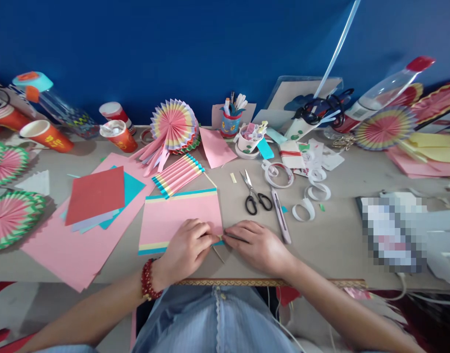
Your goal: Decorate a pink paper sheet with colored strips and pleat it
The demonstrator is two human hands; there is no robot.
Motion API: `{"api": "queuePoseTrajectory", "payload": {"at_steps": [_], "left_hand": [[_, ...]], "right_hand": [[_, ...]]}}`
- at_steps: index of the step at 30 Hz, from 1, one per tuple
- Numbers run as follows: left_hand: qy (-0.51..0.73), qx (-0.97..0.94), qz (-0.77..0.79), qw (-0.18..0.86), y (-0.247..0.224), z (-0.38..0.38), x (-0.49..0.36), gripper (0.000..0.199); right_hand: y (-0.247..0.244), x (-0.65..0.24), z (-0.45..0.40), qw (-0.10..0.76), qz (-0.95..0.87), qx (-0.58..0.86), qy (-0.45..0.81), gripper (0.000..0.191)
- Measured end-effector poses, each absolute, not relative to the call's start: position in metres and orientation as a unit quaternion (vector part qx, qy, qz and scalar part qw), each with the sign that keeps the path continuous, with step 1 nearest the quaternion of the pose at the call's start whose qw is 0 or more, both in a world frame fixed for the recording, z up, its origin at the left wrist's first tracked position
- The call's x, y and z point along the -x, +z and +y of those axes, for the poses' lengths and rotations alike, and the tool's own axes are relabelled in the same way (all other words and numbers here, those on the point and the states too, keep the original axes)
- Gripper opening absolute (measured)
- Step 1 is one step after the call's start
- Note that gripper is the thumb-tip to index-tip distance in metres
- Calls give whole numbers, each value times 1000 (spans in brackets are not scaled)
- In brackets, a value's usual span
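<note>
A pink sheet [180,217] with yellow and blue strips along its top and bottom edges lies flat before me. My left hand [190,247] rests on its lower right part, fingers bent and pressed together at the corner. From the other side, my right hand [256,245] meets that corner with its fingertips, the fingers together and pointing left. Both sets of fingertips nearly touch over the corner, and what they pinch there is too small to make out. Just above the sheet sits a pleated pink, yellow and blue paper strip [178,175].
Black-handled scissors [251,193], a utility knife [281,215] and a tape roll [278,174] lie right of the sheet. Stacked coloured papers [95,196] are at left. Paper cups [119,136], a rosette [173,122] and a bottle [383,98] stand behind; a phone [390,235] lies right.
</note>
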State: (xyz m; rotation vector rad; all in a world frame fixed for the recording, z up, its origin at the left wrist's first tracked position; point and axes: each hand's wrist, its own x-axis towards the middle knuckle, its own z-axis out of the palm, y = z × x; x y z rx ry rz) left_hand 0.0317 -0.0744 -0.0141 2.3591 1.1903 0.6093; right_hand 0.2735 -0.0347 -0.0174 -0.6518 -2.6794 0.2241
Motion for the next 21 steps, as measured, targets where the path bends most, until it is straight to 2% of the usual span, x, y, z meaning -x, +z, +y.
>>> {"api": "queuePoseTrajectory", "payload": {"at_steps": [15,21], "left_hand": [[230,-853,421,207,-14,-73,-31,23],[231,-852,421,208,-13,-74,-31,23]], "right_hand": [[-18,-272,-36,174,-953,240,69,23],[-14,-274,-36,180,-952,232,83,29]]}}
